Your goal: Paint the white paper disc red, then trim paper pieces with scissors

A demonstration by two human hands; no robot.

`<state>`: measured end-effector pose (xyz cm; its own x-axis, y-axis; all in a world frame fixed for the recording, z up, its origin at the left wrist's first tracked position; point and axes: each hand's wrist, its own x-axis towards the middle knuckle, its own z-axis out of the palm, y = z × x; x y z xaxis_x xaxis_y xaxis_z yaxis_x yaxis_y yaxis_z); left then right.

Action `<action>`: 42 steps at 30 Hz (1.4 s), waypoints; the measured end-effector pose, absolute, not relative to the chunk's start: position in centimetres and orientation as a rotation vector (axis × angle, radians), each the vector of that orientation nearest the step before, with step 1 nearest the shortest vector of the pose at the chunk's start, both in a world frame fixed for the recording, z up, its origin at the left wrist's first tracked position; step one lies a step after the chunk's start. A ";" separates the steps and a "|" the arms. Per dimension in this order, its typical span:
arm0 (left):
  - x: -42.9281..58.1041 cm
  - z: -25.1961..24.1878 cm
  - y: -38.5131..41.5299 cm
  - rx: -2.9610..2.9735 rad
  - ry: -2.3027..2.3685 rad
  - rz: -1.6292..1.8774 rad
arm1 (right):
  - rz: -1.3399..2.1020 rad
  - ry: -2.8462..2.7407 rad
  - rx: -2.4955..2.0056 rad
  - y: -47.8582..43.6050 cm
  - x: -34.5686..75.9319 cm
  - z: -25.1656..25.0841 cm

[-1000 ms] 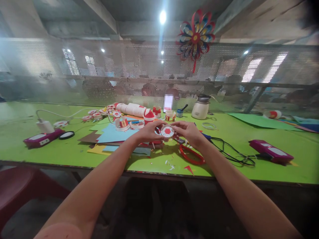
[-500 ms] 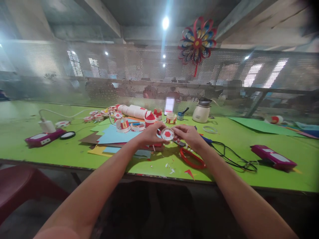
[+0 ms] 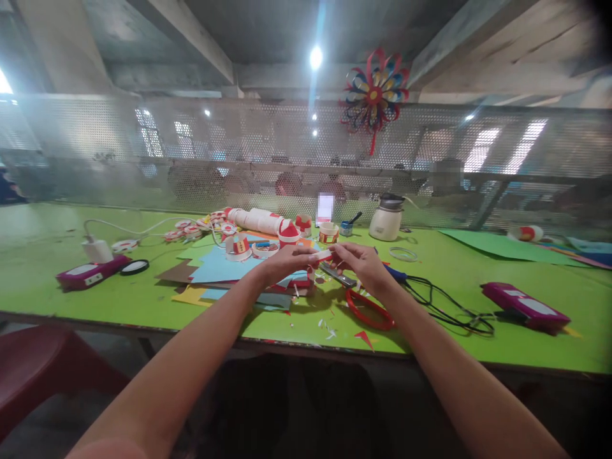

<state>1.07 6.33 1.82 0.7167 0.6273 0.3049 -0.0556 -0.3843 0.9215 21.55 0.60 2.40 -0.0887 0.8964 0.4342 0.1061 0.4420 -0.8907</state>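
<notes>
A small round paper piece (image 3: pixel 323 255), white-rimmed with some red, is held between my two hands and seen nearly edge-on. My left hand (image 3: pixel 285 264) grips its left side, fingers closed. My right hand (image 3: pixel 364 264) pinches the right side with thumb and fingertips. Below the right hand, scissors (image 3: pixel 354 306) with red handles lie on the green table. White and red paper scraps (image 3: pixel 327 328) are scattered near them. Left of the hands is a stack of coloured paper (image 3: pixel 217 269), with a white and red paper cup (image 3: pixel 289 234) behind.
Power strips (image 3: pixel 90 273) (image 3: pixel 526 307) lie at both sides, with a black cable (image 3: pixel 430 296) at right. A white kettle (image 3: pixel 385 220), a lit phone (image 3: pixel 325 209) and a paint jar (image 3: pixel 347 227) stand behind. Rolled white paper (image 3: pixel 261 220) lies back left.
The round piece has been tilted from its patterned face with a red hexagon to nearly edge-on. Both hands still hold it. The camera view has shifted slightly.
</notes>
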 end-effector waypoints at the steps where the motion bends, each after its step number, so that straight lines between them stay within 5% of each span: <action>1: 1.1 1.7 6.4 1.826 0.443 0.786 | 0.860 -1.526 -0.907 0.5 21.5 2.5; 8: 1.2 1.8 6.7 1.876 0.468 0.767 | 0.893 -1.510 -0.908 0.6 21.6 2.5; 17: 0.5 2.2 7.8 1.479 0.429 0.947 | 0.505 -1.575 -1.473 0.6 24.1 3.2; 21: 0.3 2.2 8.1 1.410 0.424 0.998 | -0.110 -2.220 -1.919 -2.9 25.3 3.3; 25: 0.2 2.7 7.7 1.330 0.378 1.036 | -0.341 -2.464 -2.109 -6.5 26.0 2.9; 42: -0.6 2.2 9.6 1.178 0.331 1.119 | 0.329 -2.262 -2.204 -5.3 25.1 4.5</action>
<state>-0.63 9.60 2.21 0.4617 0.8262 0.3228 -0.5181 -0.0442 0.8542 25.08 -5.30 4.49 -0.0362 0.9851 -0.1683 0.9922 0.0153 -0.1238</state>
